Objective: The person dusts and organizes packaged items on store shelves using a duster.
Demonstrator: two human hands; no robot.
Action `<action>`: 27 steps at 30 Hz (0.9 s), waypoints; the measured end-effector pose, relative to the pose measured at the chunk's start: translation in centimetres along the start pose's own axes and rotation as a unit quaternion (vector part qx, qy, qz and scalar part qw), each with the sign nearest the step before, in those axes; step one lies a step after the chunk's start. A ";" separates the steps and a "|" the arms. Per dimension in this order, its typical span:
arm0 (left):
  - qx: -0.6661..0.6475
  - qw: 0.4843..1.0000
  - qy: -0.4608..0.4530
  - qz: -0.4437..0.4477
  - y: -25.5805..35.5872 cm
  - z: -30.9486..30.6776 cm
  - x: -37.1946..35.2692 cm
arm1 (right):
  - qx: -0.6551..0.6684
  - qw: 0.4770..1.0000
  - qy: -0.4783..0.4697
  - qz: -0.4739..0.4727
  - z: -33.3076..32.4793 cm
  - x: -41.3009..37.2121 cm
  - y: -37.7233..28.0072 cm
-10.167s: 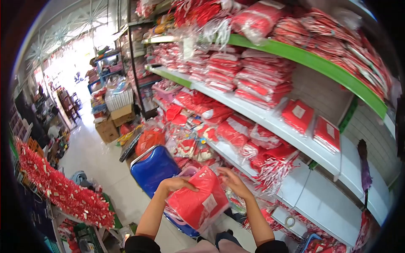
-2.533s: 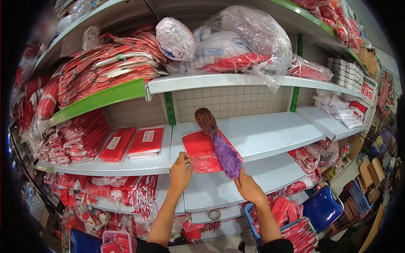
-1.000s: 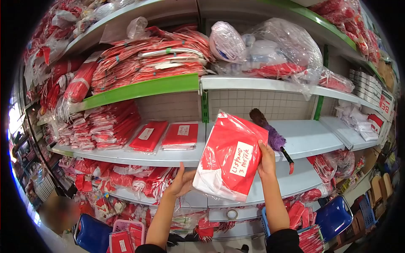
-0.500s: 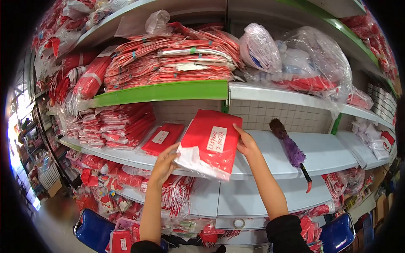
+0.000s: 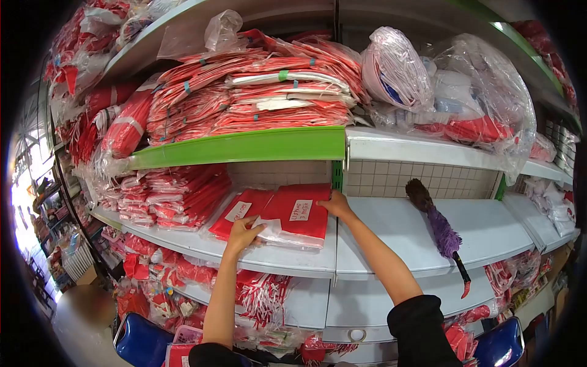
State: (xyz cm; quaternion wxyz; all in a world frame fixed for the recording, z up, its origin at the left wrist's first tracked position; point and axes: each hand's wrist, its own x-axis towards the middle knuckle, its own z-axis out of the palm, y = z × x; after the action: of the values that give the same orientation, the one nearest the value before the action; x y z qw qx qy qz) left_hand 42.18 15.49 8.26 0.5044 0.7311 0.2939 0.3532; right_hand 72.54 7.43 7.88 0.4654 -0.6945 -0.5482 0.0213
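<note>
A red-and-white cloth packet point(image 5: 306, 220) in clear plastic, with a handwritten white label, lies on the middle shelf or just touches it. My left hand point(image 5: 243, 233) pinches its white near-left corner. At its right edge, my right hand point(image 5: 336, 207) grips the packet, thumb and fingers closed on the side. Directly left of it lies another red packet point(image 5: 254, 199) with a white label, and my left fingers are in front of part of it.
Stacked red packets point(image 5: 168, 199) fill the shelf's left end. A purple feather duster point(image 5: 441, 229) lies to the right. Above, a green-edged shelf point(image 5: 244, 148) bears tall piles and plastic bags. Blue chairs point(image 5: 143, 342) stand below. A blurred person point(image 5: 85, 318) is at lower left.
The labelled packet has gone from being held up in front of the shelf to lying down on it, beside the other red packet. Both my hands moved with it.
</note>
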 end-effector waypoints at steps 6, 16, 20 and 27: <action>0.096 0.988 0.048 0.113 -2.5 0.8 1.1 | -0.207 0.971 0.098 0.066 1.9 -1.1 0.0; 0.210 0.909 0.286 0.218 0.9 2.4 -5.2 | -0.127 0.991 -0.003 0.040 0.8 -5.6 -5.2; 0.158 0.902 0.327 0.235 0.2 2.1 -10.5 | -0.045 0.978 0.161 -0.126 1.0 -11.7 -9.3; 0.151 0.902 0.386 0.119 -15.3 2.0 -25.9 | 0.082 0.962 0.108 -0.237 10.7 -30.3 -12.5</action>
State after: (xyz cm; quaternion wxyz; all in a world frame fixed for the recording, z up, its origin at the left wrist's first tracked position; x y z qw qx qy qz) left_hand 27.75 -1.03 -12.41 0.1893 0.6340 0.4265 0.6167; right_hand 45.42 -10.01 -4.44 0.5694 -0.5022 -0.6396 -0.1199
